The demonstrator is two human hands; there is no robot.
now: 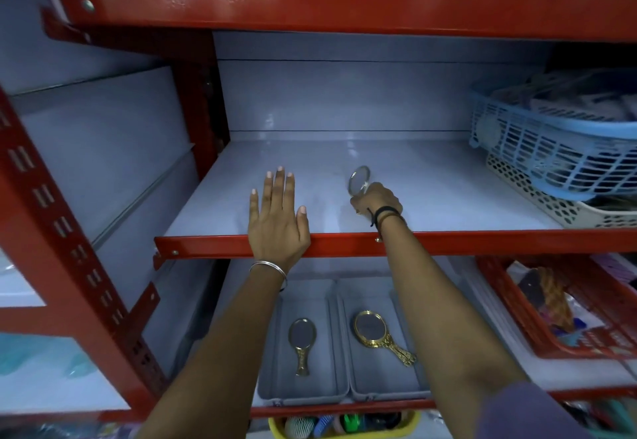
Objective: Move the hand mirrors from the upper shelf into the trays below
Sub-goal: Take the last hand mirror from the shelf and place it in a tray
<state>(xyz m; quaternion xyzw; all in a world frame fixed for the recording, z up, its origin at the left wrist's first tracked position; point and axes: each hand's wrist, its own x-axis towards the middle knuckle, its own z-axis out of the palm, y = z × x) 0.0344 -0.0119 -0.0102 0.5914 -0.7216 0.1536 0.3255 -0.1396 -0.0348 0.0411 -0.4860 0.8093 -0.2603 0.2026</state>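
Note:
On the grey upper shelf (431,176) my right hand (375,199) grips the handle of a small silver-rimmed hand mirror (359,179), its round head standing upright above my fist. My left hand (277,216) lies flat, fingers spread, on the shelf's front edge and holds nothing. Below, two grey trays sit side by side. The left tray (275,387) holds a small gold hand mirror (302,342). The right tray (375,387) holds a larger ornate gold hand mirror (379,335). My forearms cover parts of both trays.
A blue slatted basket (551,149) stacked on a cream perforated basket (537,197) fills the upper shelf's right end. A red basket (510,307) of small goods sits right of the trays. A yellow bin (275,428) of brushes is below. Red steel uprights stand at left.

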